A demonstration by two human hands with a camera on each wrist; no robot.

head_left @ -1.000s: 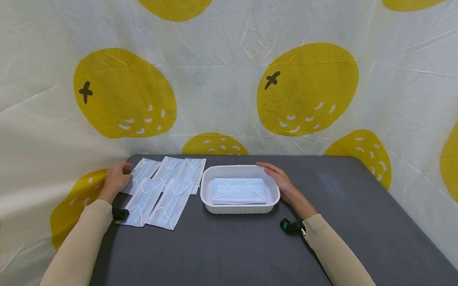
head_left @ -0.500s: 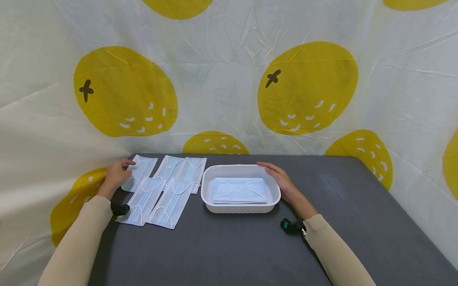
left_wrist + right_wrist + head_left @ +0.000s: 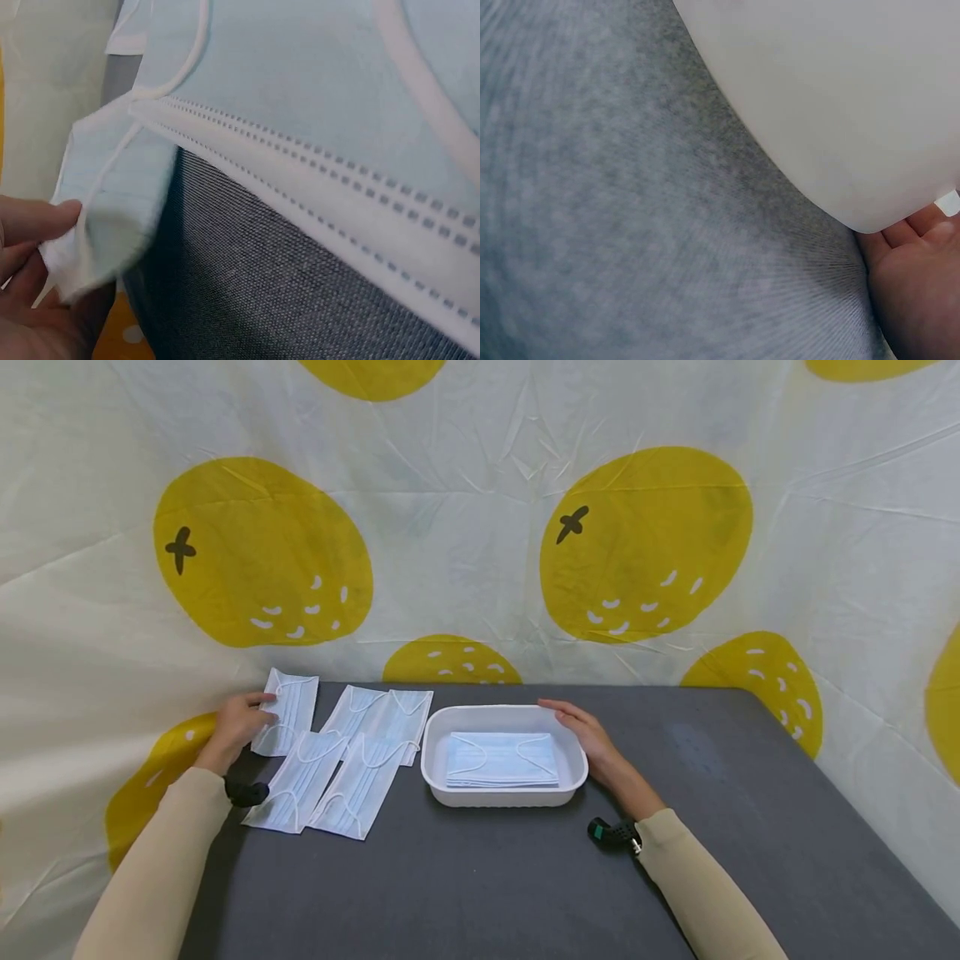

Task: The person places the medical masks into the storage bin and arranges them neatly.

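Note:
At the far left in the head view, my left hand (image 3: 238, 725) pinches the left edge of a light blue face mask (image 3: 288, 718), thumb on one face; the left wrist view also shows this pinch on the mask (image 3: 124, 180). The mask is raised and tilted over the table's back left corner. My right hand (image 3: 596, 745) grips the right end of a white plastic tub (image 3: 506, 798), fingers around its back corner. In the right wrist view the tub's wall (image 3: 840, 97) hides those fingertips. Inside the tub lies a neat stack of face masks (image 3: 501, 760).
Several more face masks (image 3: 356, 793) lie flat and overlapping between my left hand and the tub. Everything stands on a dark grey table (image 3: 480, 885). A white curtain (image 3: 450, 527) with yellow fruit prints hangs behind and at the sides.
My left hand has taken hold of the far-left mask and lifted it up, leftward and away from the other masks. The right hand and tub have stayed put.

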